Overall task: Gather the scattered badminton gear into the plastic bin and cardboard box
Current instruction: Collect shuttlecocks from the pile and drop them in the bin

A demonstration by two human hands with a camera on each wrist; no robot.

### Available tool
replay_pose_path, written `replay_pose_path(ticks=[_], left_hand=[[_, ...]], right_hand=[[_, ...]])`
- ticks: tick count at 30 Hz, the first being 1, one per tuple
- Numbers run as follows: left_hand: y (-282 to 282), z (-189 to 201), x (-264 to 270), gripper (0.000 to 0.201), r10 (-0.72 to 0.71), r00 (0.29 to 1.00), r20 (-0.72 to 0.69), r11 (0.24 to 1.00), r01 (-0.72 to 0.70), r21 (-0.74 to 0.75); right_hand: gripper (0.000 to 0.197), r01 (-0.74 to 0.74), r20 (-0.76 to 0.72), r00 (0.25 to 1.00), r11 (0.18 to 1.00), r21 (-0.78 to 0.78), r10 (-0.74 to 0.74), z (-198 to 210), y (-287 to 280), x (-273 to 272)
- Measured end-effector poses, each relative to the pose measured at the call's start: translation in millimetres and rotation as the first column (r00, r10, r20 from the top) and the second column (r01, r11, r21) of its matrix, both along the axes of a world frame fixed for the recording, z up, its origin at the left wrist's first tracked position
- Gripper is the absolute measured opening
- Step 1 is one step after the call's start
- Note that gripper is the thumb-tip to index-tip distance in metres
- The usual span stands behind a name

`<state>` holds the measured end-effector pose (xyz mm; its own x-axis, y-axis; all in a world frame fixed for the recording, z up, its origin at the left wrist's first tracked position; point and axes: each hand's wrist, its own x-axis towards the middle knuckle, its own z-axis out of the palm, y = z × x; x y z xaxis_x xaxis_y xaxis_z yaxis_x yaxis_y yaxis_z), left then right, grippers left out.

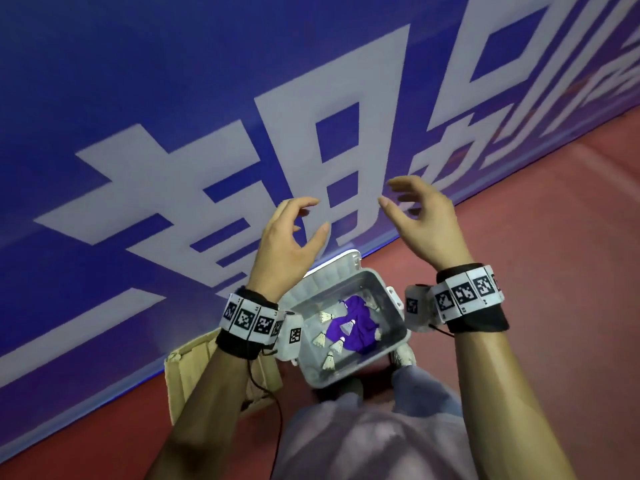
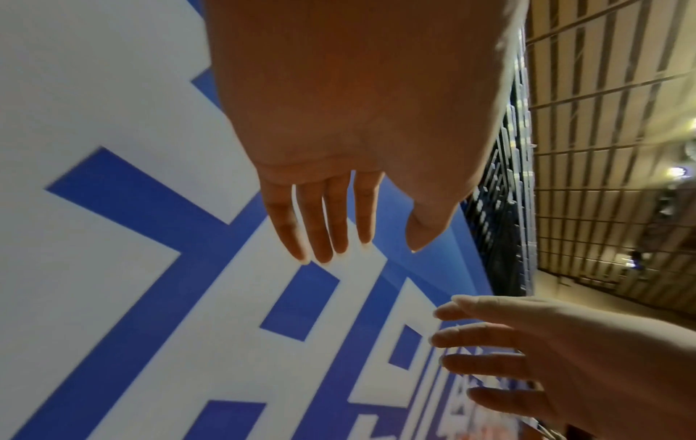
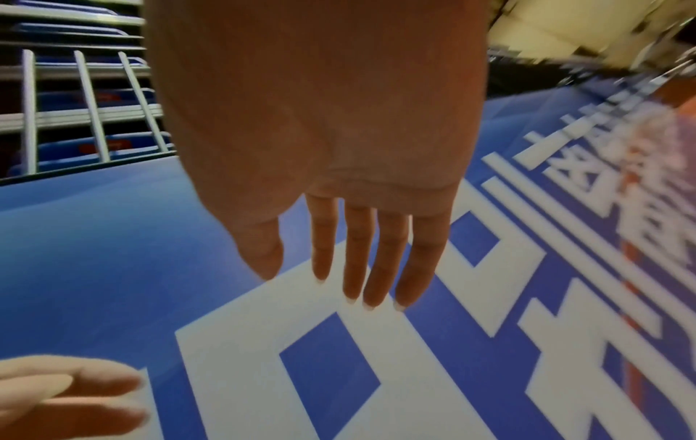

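Observation:
A grey plastic bin [image 1: 398, 336] stands on the red floor below my raised hands. Inside lie a purple cloth [image 1: 356, 323] and several white shuttlecocks [image 1: 328, 362]. A cardboard box [image 1: 183, 368] sits just left of the bin, partly hidden by my left forearm. My left hand [image 1: 294, 230] is lifted above the bin with relaxed fingers, holding nothing; the left wrist view shows that same left hand [image 2: 339, 208] empty. My right hand [image 1: 415, 216] hovers beside it, also loose and empty, and the right wrist view shows this right hand [image 3: 339, 223] with straight fingers.
A blue banner with large white characters [image 1: 207, 133] stands upright right behind the bin and box. Red floor [image 1: 554, 237] stretches to the right. White railings [image 3: 86, 104] and blue seats show beyond the banner.

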<state>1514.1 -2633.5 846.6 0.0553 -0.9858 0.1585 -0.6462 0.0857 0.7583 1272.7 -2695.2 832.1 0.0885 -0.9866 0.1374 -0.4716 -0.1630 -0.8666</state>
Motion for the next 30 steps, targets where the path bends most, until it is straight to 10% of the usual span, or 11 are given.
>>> replay_pose_path(ticks=[11, 20, 30], left_hand=[[28.9, -7.0, -121.7, 0.039, -0.572, 0.82, -0.003, 0.817, 0.57, 0.089], [161.1, -1.5, -337.8, 0.039, -0.93, 0.368, 0.002, 0.367, 0.927, 0.075], [429.7, -6.8, -534.8, 0.04, -0.991, -0.122, -0.053, -0.124, 0.992, 0.024]], right_hand=[[0.038, 0.562, -0.065, 0.827, 0.825, 0.064, -0.558, -2.3, 182.5, -119.6], [0.043, 0.878, -0.128, 0.477, 0.464, 0.118, -0.869, 5.7, 417.5, -254.8], [0.04, 0.992, -0.172, -0.056, -0.074, 0.098, -0.984, 22.5, 744.1, -340.0]])
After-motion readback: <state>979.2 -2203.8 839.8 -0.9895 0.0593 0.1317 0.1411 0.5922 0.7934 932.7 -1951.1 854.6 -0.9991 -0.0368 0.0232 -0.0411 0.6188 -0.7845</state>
